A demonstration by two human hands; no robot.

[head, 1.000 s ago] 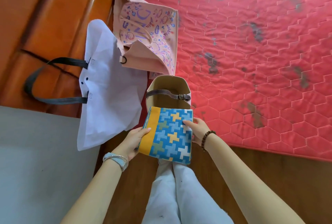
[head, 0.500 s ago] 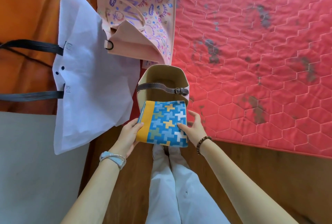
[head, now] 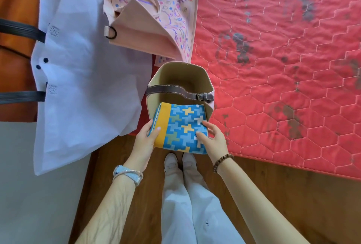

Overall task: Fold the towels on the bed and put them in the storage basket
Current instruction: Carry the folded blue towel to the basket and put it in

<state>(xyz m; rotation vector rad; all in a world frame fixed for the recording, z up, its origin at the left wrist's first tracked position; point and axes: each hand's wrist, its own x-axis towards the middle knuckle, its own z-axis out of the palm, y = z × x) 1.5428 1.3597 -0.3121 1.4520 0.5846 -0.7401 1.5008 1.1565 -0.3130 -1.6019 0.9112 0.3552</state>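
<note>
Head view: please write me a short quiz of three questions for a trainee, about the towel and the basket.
1. True or false: the folded towel already lies on the bottom of the storage basket.
2. What crosses the basket's mouth? A. a brown buckled strap; B. a green cord; C. a metal bar.
3. Fill in: the left hand holds the towel by its ____ band.
Key: 1. false, it is held at the near rim. 2. A. 3. yellow.
</note>
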